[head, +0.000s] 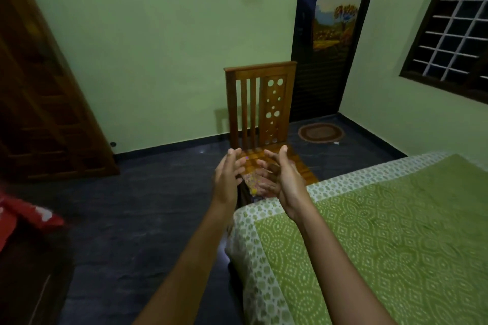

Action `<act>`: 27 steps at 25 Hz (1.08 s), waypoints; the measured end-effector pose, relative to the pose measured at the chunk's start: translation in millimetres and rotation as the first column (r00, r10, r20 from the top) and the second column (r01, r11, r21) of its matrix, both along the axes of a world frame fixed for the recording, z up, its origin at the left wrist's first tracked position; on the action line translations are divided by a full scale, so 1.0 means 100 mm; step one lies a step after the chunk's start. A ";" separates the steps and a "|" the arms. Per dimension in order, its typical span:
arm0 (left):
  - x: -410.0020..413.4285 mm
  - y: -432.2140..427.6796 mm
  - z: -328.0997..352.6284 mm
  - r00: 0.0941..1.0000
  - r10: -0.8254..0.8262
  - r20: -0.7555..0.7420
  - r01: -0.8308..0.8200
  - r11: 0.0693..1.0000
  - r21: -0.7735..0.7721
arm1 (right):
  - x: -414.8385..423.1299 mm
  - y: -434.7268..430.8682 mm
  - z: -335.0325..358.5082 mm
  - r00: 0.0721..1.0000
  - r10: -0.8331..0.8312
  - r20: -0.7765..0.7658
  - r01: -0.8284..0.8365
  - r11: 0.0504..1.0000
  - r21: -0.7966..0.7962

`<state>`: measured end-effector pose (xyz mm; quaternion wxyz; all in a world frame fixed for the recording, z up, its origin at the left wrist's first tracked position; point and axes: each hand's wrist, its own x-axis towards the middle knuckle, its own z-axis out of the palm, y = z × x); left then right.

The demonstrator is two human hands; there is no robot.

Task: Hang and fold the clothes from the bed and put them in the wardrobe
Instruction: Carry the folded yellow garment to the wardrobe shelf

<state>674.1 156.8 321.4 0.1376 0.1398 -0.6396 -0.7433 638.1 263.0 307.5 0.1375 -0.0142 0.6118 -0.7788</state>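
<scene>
Both my arms are stretched out over the foot corner of the bed [396,232], which has a green patterned cover with a white printed border. My left hand [228,174] and my right hand [284,177] are held up, palms facing each other, fingers relaxed and empty. Between and just beyond them a small piece of patterned cloth [254,182] lies on the front edge of a wooden chair [260,103]; neither hand touches it. A red garment [23,216] shows at the left edge. The brown wooden wardrobe [39,87] stands at the left.
The chair stands against the green wall, close to the bed corner. A dark floor [132,219] runs between bed and wardrobe. A round mat [320,132] lies before a dark door [330,34] at the back right. A barred window [454,21] is on the right wall.
</scene>
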 end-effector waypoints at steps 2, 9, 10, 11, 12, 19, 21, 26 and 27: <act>-0.62 -0.22 0.00 1.000 -0.026 -0.004 0.026 0.999 -0.019 | -0.60 -0.21 0.01 0.999 -0.035 -0.012 0.035 0.999 0.017; -2.23 -0.85 -0.39 0.987 -0.127 0.097 0.121 0.990 0.065 | -2.12 -0.73 -0.29 0.983 -0.166 0.074 0.159 0.983 0.092; -2.52 -0.95 -0.49 0.981 -0.157 0.112 0.150 0.986 0.068 | -2.36 -0.81 -0.36 0.974 -0.211 0.078 0.203 0.974 0.100; -2.84 -1.05 -0.59 0.970 -0.207 0.127 0.200 0.978 0.062 | -2.62 -0.90 -0.46 0.959 -0.270 0.091 0.260 0.960 0.106; -3.04 -1.10 -0.64 0.962 -0.235 0.136 0.231 0.972 0.046 | -2.77 -0.94 -0.52 0.946 -0.306 0.102 0.296 0.949 0.108; -4.39 -1.57 -0.93 0.838 -0.485 0.250 0.493 0.869 0.032 | -3.65 -1.34 -0.95 0.791 -0.579 0.199 0.558 0.815 0.153; -4.62 -1.56 -1.07 0.789 -0.537 0.299 0.551 0.833 0.044 | -3.78 -1.40 -1.10 0.740 -0.633 0.225 0.606 0.774 0.185; -5.13 -1.36 -1.56 0.641 -0.643 0.418 0.682 0.728 0.073 | -4.09 -1.29 -1.75 0.605 -0.751 0.267 0.660 0.659 0.359; -5.24 -1.30 -1.68 0.607 -0.658 0.446 0.705 0.705 0.080 | -4.15 -1.25 -1.90 0.573 -0.771 0.278 0.663 0.636 0.395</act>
